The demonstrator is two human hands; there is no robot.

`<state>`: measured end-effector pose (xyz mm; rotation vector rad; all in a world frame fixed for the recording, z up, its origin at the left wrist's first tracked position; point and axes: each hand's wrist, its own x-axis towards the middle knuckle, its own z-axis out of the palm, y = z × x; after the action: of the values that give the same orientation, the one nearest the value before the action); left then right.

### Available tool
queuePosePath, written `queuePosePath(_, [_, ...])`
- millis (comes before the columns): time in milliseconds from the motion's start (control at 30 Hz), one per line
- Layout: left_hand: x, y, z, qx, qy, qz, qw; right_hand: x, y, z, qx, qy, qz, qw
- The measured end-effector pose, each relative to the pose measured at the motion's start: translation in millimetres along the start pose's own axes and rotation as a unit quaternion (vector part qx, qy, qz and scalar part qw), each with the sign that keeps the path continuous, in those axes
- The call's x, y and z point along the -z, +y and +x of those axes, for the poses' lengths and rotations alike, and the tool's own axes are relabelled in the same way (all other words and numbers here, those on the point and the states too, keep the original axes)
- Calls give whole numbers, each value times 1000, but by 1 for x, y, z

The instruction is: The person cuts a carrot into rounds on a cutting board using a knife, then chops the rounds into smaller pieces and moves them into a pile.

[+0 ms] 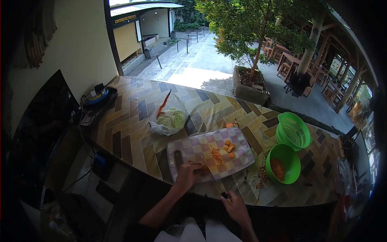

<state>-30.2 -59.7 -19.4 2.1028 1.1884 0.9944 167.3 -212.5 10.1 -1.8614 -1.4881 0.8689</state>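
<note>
On a checkered pink, white and yellow cutting board (189,149), my left hand (187,175) has its fingers bent over a piece of carrot (203,167), mostly hidden beneath them. My right hand (236,207) is closed around the black handle of a knife (217,186). The blade points up and left across the board, close beside my left fingertips. Small diced carrot bits (217,155) lie just past the blade. Farther right on the board sit several larger carrot chunks (229,146).
Right of the board stand a green bowl (295,169) with orange-brown contents and a green colander (301,126). Peelings (261,177) lie beside the bowl. Behind the board is a plastic bag with cabbage (172,118) and a whole carrot (164,103). Carrot ends (229,125) lie beyond the board.
</note>
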Motion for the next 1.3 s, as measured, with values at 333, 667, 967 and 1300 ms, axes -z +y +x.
queuePosePath(333, [-9,-9,-2,-38,7,-9,999,-5,-7,-4,2,15,5,1000])
queuePosePath(667, [-17,-5,-10,-75,51,27,995,-3,-21,-1,-45,-17,-17,999])
queuePosePath(967, [-21,-6,-13,-80,62,47,994,-13,3,12,26,1,-9,1000])
queuePosePath(1300, [-28,0,-11,-23,78,84,993,6,10,23,30,-45,6,999])
